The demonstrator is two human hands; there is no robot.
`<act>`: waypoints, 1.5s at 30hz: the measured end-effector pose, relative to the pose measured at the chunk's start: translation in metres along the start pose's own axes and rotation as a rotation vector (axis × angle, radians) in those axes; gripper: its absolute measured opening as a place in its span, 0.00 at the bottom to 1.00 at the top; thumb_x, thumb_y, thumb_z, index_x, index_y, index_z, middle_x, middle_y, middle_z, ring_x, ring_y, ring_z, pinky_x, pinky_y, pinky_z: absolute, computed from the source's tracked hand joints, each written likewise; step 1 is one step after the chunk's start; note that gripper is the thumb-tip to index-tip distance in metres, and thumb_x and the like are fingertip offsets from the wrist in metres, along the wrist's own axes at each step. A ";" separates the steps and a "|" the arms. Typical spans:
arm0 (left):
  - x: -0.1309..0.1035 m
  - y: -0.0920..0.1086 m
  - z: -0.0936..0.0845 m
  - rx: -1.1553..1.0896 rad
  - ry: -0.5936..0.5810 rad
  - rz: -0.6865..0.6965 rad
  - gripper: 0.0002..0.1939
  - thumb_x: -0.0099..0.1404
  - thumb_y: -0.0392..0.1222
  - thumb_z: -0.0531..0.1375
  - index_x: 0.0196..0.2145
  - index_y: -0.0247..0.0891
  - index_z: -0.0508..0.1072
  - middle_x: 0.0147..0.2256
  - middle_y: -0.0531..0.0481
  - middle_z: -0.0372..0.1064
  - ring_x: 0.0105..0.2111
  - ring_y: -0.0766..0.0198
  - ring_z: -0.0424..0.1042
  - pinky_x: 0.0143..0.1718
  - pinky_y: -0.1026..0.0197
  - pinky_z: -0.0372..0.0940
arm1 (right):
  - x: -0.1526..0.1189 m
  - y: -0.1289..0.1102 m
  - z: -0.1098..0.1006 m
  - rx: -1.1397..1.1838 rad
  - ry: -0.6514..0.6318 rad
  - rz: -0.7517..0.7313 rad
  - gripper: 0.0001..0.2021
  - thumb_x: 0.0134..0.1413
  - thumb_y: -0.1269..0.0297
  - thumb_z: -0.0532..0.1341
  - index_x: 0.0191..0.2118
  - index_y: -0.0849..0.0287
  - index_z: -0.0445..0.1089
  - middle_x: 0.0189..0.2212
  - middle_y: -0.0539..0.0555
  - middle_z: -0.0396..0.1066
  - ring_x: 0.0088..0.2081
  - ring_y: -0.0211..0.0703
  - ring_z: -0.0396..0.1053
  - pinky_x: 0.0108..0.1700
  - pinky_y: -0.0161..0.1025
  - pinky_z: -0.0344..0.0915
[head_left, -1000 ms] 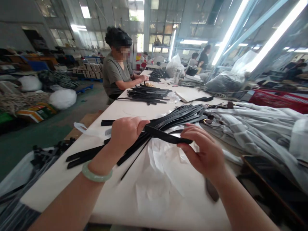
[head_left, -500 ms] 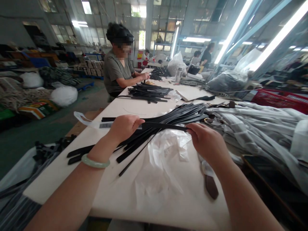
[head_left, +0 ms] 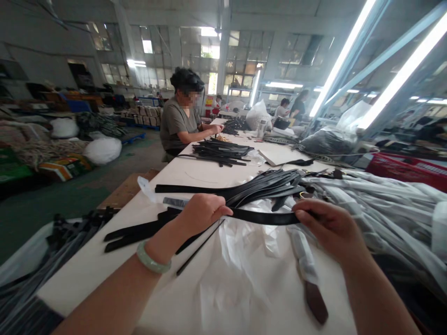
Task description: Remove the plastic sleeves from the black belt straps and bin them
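Left hand (head_left: 206, 211) mostly closed, thumb pressed along the top of a black strap (head_left: 265, 217), fingers curled under; far side of that grip hidden. Right hand (head_left: 331, 228) half open — thumb and forefinger pinch the strap's other end, remaining fingers loosely bent, partly out of sight. The strap spans between the two hands, bowing slightly downward, over the middle of the bench (head_left: 178, 302), in front of the black pile (head_left: 268, 184). Can't tell whether its underside touches anything.

Pile lies aslant across the bench, some ends pointing to the left edge; two strip ends (head_left: 134, 232) lie near that edge, beyond the left forearm. A pale green bangle (head_left: 153, 258) circles the left wrist. Crumpled clear plastic (head_left: 240, 265) runs from below the strap toward the near edge. A brown-tipped piece (head_left: 317, 302), part wrapped, lies just beside the right forearm — white-wrapped bundles (head_left: 387, 195) along the right edge. Farther up, a second black pile (head_left: 223, 152) sits by the left edge, near a co-worker (head_left: 178, 123).
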State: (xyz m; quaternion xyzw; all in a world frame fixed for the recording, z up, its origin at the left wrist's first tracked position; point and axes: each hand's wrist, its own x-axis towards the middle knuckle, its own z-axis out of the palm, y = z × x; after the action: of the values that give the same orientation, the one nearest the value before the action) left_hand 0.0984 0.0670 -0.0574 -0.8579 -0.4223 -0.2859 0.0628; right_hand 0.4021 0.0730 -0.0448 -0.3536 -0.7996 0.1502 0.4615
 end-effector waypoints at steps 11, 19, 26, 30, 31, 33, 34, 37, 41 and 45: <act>0.000 0.021 0.008 0.155 0.019 -0.086 0.32 0.69 0.60 0.36 0.22 0.37 0.65 0.20 0.50 0.68 0.23 0.61 0.69 0.23 0.61 0.50 | -0.001 -0.038 0.056 -0.437 -0.055 -0.164 0.12 0.64 0.62 0.54 0.30 0.58 0.67 0.25 0.51 0.67 0.28 0.42 0.64 0.34 0.39 0.55; -0.006 0.044 0.016 0.047 0.020 -0.021 0.31 0.71 0.54 0.32 0.24 0.38 0.65 0.22 0.49 0.68 0.23 0.61 0.69 0.24 0.60 0.54 | -0.016 -0.060 0.092 -0.252 -0.130 -0.233 0.12 0.65 0.68 0.48 0.30 0.58 0.62 0.25 0.51 0.65 0.28 0.42 0.63 0.35 0.38 0.56; -0.004 0.034 0.011 0.138 -0.024 -0.188 0.30 0.71 0.54 0.34 0.26 0.38 0.67 0.23 0.47 0.70 0.25 0.58 0.72 0.24 0.60 0.55 | -0.010 -0.033 0.075 -0.380 -0.307 -0.186 0.11 0.65 0.64 0.48 0.35 0.58 0.64 0.25 0.52 0.68 0.29 0.46 0.66 0.34 0.41 0.57; -0.003 0.034 0.006 0.218 -0.081 -0.187 0.30 0.70 0.57 0.36 0.27 0.37 0.67 0.24 0.46 0.70 0.26 0.56 0.73 0.24 0.60 0.58 | -0.012 -0.031 0.079 -0.414 -0.301 -0.181 0.12 0.64 0.64 0.49 0.31 0.58 0.64 0.23 0.52 0.67 0.27 0.46 0.65 0.30 0.40 0.56; -0.003 0.038 0.007 0.210 -0.095 -0.150 0.30 0.69 0.59 0.36 0.28 0.36 0.68 0.24 0.46 0.71 0.26 0.56 0.73 0.24 0.60 0.59 | -0.014 -0.034 0.083 -0.385 -0.287 -0.200 0.12 0.64 0.65 0.48 0.30 0.58 0.64 0.24 0.53 0.67 0.28 0.45 0.66 0.31 0.40 0.57; -0.003 0.046 0.008 0.186 -0.127 -0.078 0.31 0.68 0.61 0.37 0.29 0.36 0.68 0.25 0.45 0.71 0.27 0.55 0.73 0.24 0.59 0.60 | -0.018 -0.040 0.090 -0.321 -0.260 -0.256 0.11 0.63 0.69 0.47 0.32 0.58 0.64 0.27 0.54 0.68 0.30 0.45 0.67 0.36 0.41 0.60; -0.003 0.047 0.008 0.181 -0.137 -0.065 0.31 0.68 0.61 0.37 0.29 0.36 0.68 0.26 0.45 0.72 0.27 0.54 0.74 0.24 0.59 0.60 | -0.019 -0.041 0.092 -0.299 -0.262 -0.277 0.11 0.63 0.70 0.46 0.34 0.59 0.64 0.28 0.54 0.69 0.31 0.45 0.68 0.38 0.41 0.61; -0.003 0.043 0.005 0.205 -0.133 -0.157 0.31 0.69 0.60 0.36 0.29 0.36 0.69 0.26 0.45 0.72 0.28 0.54 0.74 0.25 0.58 0.61 | -0.019 -0.035 0.090 -0.356 -0.319 -0.252 0.10 0.64 0.67 0.47 0.38 0.59 0.65 0.29 0.55 0.71 0.31 0.46 0.69 0.36 0.41 0.62; -0.003 0.037 0.002 0.230 -0.112 -0.258 0.32 0.69 0.59 0.35 0.29 0.36 0.69 0.25 0.44 0.72 0.28 0.53 0.74 0.25 0.58 0.62 | -0.017 -0.020 0.082 -0.438 -0.294 -0.191 0.11 0.64 0.63 0.48 0.36 0.58 0.66 0.27 0.54 0.71 0.27 0.47 0.69 0.28 0.40 0.60; -0.002 0.049 0.002 0.212 -0.106 -0.196 0.33 0.67 0.64 0.36 0.28 0.35 0.68 0.25 0.44 0.72 0.27 0.52 0.74 0.23 0.58 0.61 | -0.021 -0.019 0.080 -0.357 -0.254 -0.211 0.11 0.64 0.64 0.48 0.37 0.57 0.65 0.29 0.55 0.71 0.28 0.45 0.69 0.29 0.38 0.60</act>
State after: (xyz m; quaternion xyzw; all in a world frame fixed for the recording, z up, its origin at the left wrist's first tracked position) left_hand 0.1357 0.0351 -0.0536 -0.8150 -0.5347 -0.1986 0.1022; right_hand 0.3331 0.0520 -0.0901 -0.3226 -0.8975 0.0008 0.3007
